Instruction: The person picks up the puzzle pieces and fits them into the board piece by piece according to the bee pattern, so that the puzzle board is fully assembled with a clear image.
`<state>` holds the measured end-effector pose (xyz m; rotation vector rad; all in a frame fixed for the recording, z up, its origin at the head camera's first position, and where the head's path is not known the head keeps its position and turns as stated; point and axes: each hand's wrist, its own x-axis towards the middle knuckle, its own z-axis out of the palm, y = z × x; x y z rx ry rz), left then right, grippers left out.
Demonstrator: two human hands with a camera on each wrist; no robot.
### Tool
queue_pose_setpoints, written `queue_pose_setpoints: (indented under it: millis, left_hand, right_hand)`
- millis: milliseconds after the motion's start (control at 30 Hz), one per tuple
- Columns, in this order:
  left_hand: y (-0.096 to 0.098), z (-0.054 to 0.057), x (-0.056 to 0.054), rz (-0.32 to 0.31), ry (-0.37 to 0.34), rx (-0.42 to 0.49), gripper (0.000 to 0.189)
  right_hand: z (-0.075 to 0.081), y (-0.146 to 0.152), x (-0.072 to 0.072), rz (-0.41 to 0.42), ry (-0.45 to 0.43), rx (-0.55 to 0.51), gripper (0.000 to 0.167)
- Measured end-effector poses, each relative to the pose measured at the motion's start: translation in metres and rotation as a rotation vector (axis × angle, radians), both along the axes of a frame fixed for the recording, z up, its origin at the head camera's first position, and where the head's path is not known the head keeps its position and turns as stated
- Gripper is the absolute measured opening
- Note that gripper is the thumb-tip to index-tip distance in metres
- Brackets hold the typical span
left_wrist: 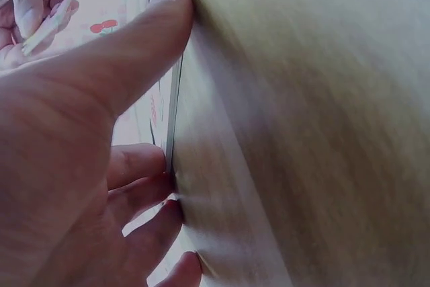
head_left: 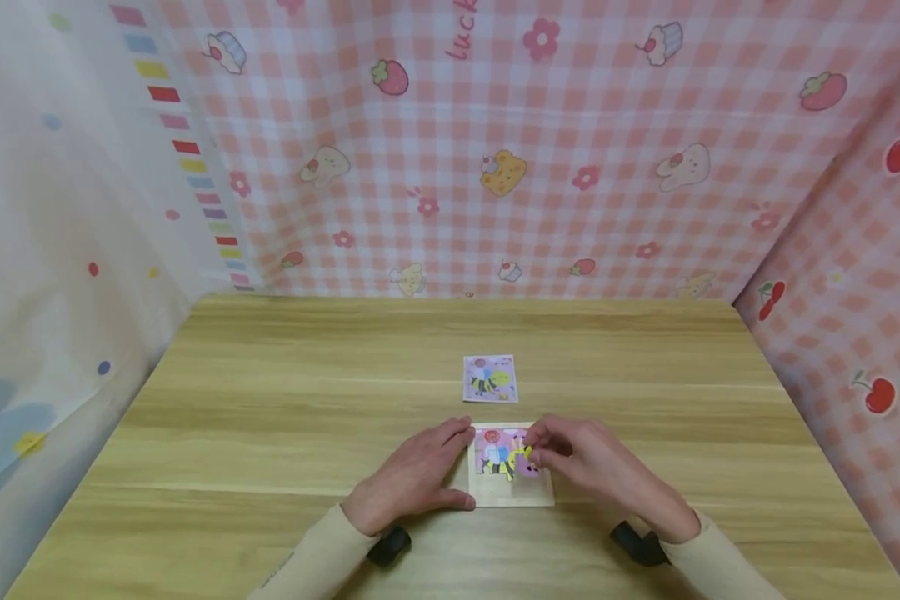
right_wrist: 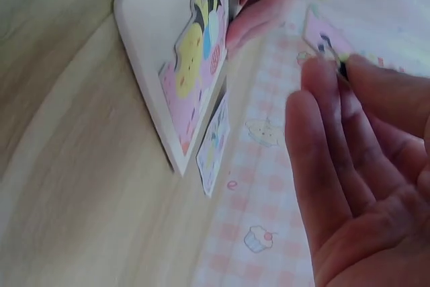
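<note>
A shallow, pale puzzle tray (head_left: pixel 512 502) lies on the table, its upper part filled with joined bee-picture pieces (right_wrist: pixel 191 65); its lower part shows bare board. My left hand (head_left: pixel 412 473) rests along the tray's left edge, thumb near the lower corner and fingers spread toward the upper one. Between thumb and fingertips my right hand (head_left: pixel 588 454) pinches a pink puzzle piece (right_wrist: pixel 318 37) with dark marks, held above the tray's right side. That piece also shows edge-on in the left wrist view. In the head view the right fingers partly cover it.
Behind the tray lies a small square picture card (head_left: pixel 491 379) with the same bee. The wood-grain table (head_left: pixel 285 375) ends at a pink checked curtain (head_left: pixel 450 225). Black straps with dark devices (head_left: pixel 390 547) sit at both wrists.
</note>
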<state>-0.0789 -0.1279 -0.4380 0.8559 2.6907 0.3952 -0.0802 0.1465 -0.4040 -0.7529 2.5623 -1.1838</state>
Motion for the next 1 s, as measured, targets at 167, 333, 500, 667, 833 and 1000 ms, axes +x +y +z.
queue_pose_setpoints:
  millis: [167,333,500,667,833,1000]
  left_hand:
    - [0.001,0.0,-0.001,0.005,-0.003,0.006,0.093]
    - [0.001,-0.001,0.0,0.009,-0.016,0.021,0.093]
    - [-0.001,-0.003,0.0,-0.009,0.015,0.037,0.092]
    - [-0.003,-0.004,-0.001,-0.031,0.047,0.065,0.091]
    - [-0.003,-0.004,0.0,-0.026,0.047,0.063,0.091]
    - [-0.002,-0.003,0.001,-0.026,0.048,0.056,0.091]
  right_hand:
    - [-0.005,-0.011,-0.003,-0.033,0.053,-0.053,0.012]
    - [-0.011,-0.019,-0.003,-0.04,0.057,-0.074,0.012]
    - [-0.013,-0.025,-0.004,-0.042,0.044,-0.07,0.012]
    - [-0.019,-0.032,-0.005,-0.015,0.042,-0.075,0.011]
    - [-0.024,-0.038,-0.005,0.006,0.053,-0.046,0.012]
    - [-0.028,-0.041,-0.004,0.021,0.075,0.021,0.014]
